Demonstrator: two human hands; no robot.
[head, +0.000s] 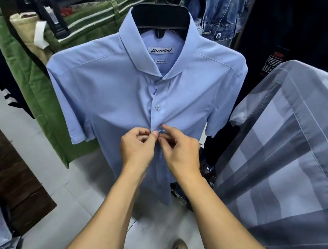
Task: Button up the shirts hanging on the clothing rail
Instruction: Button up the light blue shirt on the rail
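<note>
A light blue short-sleeved shirt (pixel 108 86) hangs facing me on a black hanger (pixel 162 18). One fastened button (pixel 157 106) shows on its placket below the collar. Just under it, my left hand (pixel 138 148) pinches the placket edge between thumb and fingers. My right hand (pixel 179 148) pinches the opposite edge at the same spot, fingertips touching the left hand's. The button between them is hidden by my fingers. Below my hands the shirt front hangs loose.
A grey-blue striped shirt (pixel 295 156) hangs close at the right. Green garments (pixel 39 91) and denim (pixel 218 5) hang behind. A dark brown mat (pixel 1 166) lies on the pale tiled floor (pixel 81 209) at left. My feet stand below.
</note>
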